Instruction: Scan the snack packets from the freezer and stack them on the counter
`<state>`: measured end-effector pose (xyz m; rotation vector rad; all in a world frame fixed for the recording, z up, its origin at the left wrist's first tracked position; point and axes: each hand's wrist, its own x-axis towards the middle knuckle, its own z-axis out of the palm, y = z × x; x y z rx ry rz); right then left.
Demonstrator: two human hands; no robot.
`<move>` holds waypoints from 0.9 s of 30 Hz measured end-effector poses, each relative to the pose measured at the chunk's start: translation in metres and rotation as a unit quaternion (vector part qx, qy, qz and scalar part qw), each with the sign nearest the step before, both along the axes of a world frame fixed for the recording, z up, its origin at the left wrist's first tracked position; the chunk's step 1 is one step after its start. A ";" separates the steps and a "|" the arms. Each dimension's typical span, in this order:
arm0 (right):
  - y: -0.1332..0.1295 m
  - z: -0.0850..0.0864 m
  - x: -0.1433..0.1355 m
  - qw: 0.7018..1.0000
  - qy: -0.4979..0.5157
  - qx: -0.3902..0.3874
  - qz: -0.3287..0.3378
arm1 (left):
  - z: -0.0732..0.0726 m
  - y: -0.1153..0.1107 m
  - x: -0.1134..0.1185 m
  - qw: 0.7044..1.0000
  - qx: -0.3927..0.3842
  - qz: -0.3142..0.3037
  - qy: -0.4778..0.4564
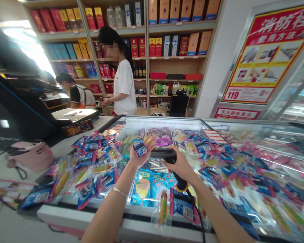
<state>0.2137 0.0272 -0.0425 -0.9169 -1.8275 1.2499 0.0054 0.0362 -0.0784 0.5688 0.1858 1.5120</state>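
On the upturned palm of my left hand [150,144] rests a small blue and pink snack packet [140,149]; the fingers stretch out behind it. My right hand [179,166] is wrapped round the grip of a black handheld barcode scanner [164,154], whose head points left at the packet from close by. A cord [196,211] runs down from the scanner's handle. Beneath both hands is a glass-topped freezer [152,123] strewn with snack packets. A blue and pink packet [183,205] and a clear-wrapped corn-like snack [163,208] lie at its near edge.
At left stand a dark checkout terminal [20,101] and a pink bag [31,155]. Loose packets [88,185] cover the glass on both sides. A standing person [124,87] and a seated person [82,96] are behind the counter, before shelves [177,24] of boxes.
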 end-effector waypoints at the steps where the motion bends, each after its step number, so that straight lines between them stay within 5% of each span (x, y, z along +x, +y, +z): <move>1: 0.000 -0.001 0.000 1.000 0.000 0.003 -0.001 | 0.000 0.000 0.001 1.000 0.003 -0.001 0.005; 21: -0.001 -0.003 -0.001 1.000 0.004 -0.004 0.011 | 0.001 -0.003 0.002 1.000 -0.015 0.015 0.014; 27: 0.006 -0.004 -0.001 0.997 0.054 -0.054 0.028 | -0.011 0.004 -0.006 0.990 -0.121 0.071 0.017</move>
